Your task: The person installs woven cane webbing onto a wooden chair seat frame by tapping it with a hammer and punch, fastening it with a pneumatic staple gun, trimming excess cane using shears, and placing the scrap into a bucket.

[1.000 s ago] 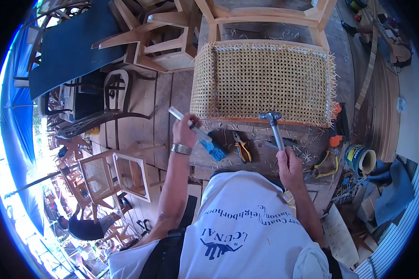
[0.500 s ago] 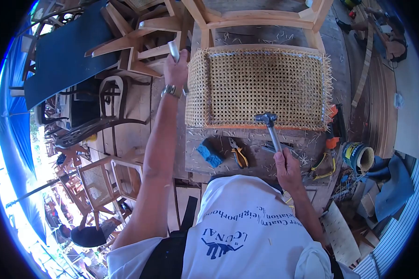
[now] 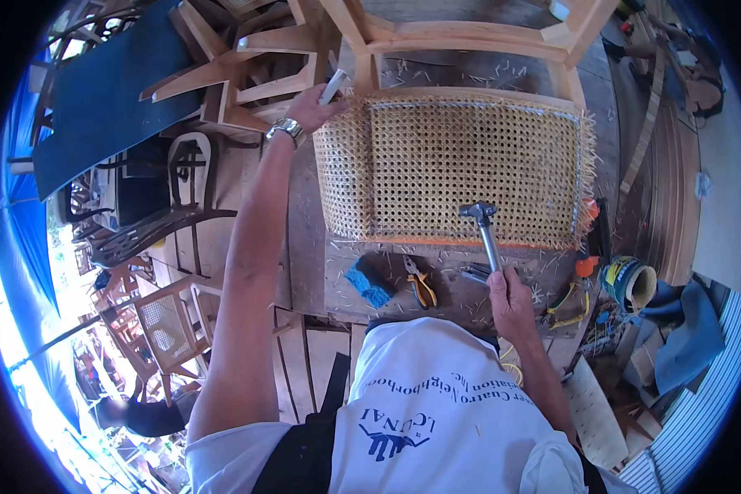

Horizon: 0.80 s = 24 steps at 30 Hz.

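Observation:
My left hand (image 3: 309,110) is closed around a pale rod-like tool (image 3: 333,86), its working end not clear to see. It is at the far left corner of a woven cane panel (image 3: 469,169) on a wooden chair frame (image 3: 465,34). My right hand (image 3: 512,303) grips the handle of a hammer (image 3: 489,235), with the metal head over the panel's near edge. Loose cane ends stick out along the panel's right side. Pliers (image 3: 421,282) with orange-and-black handles and a blue block (image 3: 369,281) lie on the workbench (image 3: 329,288) nearer me.
Bare chair frames (image 3: 247,70) are stacked at the far left, beside a dark board (image 3: 111,99). An orange-and-black tool (image 3: 591,247) and a roll (image 3: 634,284) stand at right. Cane scraps litter the bench. Another person (image 3: 144,416) is at lower left.
My left hand has moved to the panel's far left corner, and the pale tool now leans to the right. My right hand still holds the hammer, almost in place. The view has shifted slightly.

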### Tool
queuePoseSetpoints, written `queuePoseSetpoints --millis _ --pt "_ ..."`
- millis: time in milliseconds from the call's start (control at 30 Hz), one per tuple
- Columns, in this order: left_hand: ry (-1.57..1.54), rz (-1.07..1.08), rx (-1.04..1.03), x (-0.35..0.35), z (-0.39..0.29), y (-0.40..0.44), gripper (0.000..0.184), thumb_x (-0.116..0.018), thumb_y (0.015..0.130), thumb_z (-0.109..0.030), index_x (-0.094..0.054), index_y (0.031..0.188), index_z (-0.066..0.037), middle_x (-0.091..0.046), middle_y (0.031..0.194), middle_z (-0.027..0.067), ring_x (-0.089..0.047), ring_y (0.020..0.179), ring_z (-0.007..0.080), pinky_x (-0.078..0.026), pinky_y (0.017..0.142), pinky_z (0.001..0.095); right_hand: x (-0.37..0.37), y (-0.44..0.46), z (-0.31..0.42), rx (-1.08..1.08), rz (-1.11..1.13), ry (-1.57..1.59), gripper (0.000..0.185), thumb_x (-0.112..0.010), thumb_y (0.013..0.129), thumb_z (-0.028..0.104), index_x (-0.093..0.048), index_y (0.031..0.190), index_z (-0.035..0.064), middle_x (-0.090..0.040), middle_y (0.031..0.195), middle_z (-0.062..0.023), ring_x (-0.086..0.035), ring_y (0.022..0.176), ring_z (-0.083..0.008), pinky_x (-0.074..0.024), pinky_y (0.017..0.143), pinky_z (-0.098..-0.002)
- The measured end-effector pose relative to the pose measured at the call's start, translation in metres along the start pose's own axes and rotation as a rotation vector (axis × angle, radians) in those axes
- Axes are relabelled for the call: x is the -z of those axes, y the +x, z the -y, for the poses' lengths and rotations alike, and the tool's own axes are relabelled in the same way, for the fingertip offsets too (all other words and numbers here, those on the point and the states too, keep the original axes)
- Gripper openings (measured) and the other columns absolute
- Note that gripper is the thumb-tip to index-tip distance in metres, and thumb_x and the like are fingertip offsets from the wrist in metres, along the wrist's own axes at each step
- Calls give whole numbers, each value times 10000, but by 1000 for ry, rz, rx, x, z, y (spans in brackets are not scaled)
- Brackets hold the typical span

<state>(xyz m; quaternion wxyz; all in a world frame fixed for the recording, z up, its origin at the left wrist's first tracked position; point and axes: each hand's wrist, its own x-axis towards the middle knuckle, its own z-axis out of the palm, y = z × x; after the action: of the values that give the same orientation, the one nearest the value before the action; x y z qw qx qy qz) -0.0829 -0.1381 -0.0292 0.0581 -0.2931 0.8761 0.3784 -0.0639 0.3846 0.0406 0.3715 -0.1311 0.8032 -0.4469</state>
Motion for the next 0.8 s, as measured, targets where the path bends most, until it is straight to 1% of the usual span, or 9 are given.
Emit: queuePoseSetpoints --millis 67,200,300,400,500,567,667,767,800 --pt "84 -42 32 -2 2 3 423 -802 842 -363 -690 1159 -107 -722 946 52 -675 835 174 -520 790 355 -2 12 3 53 7 -35 373 -491 1083 365 -537 952 19 -503 626 -102 -469 552 -186 -415 547 -377" --pt "110 -43 26 -19 10 11 419 -776 864 -363 -685 1171 -93 -729 931 101 -679 802 197 -524 782 372 -4 27 18 75 30 -54 377 -497 1082 361 -538 946 12 -498 628 -97 -468 556 -182 -415 546 -375" --pt "246 -92 16 -27 16 15 452 -767 857 -412 -674 1141 -73 -729 952 147 -702 867 274 -531 808 411 -7 32 25 98 20 -47 376 -502 1079 358 -540 941 11 -502 628 -101 -470 551 -191 -415 545 -376" --pt "103 -74 0 -30 30 16 454 -759 859 -420 -686 1138 -69 -733 988 152 -707 902 282 -531 825 417 -11 22 12 73 40 -59 363 -505 1077 350 -545 939 17 -517 632 -109 -491 546 -206 -418 543 -381" --pt "-12 -66 -38 -30 33 9 443 -761 855 -417 -703 1136 -79 -738 996 138 -707 918 270 -530 831 415 -4 14 0 18 86 -111 342 -514 1072 335 -549 936 23 -542 647 -122 -539 555 -248 -433 546 -396" --pt "-48 -97 -13 -30 24 -1 512 -773 849 -430 -676 1205 -77 -739 997 126 -696 907 249 -524 839 411 0 3 -3 -6 106 -177 323 -531 1061 320 -548 924 28 -574 663 -141 -589 572 -302 -453 555 -420" --pt "-98 -124 -42 -45 67 8 589 -751 866 -480 -634 1249 -48 -723 965 124 -672 875 210 -514 822 387 -1 -11 -43 155 182 -457 300 -567 1031 317 -541 924 38 -631 731 -180 -641 664 -395 -488 594 -483" --pt "-36 -239 -57 -37 42 -26 561 -711 899 -489 -631 1230 -43 -710 940 121 -664 830 201 -514 764 383 -13 -26 -91 104 287 -605 292 -594 1000 332 -535 949 50 -661 826 -202 -647 725 -435 -507 640 -536" --pt "-91 -250 51 -32 41 -38 529 -691 919 -476 -632 1202 -34 -704 922 114 -654 792 197 -512 729 374 -19 -33 -106 83 298 -697 264 -616 974 329 -546 988 74 -659 885 -178 -659 759 -410 -523 652 -524"
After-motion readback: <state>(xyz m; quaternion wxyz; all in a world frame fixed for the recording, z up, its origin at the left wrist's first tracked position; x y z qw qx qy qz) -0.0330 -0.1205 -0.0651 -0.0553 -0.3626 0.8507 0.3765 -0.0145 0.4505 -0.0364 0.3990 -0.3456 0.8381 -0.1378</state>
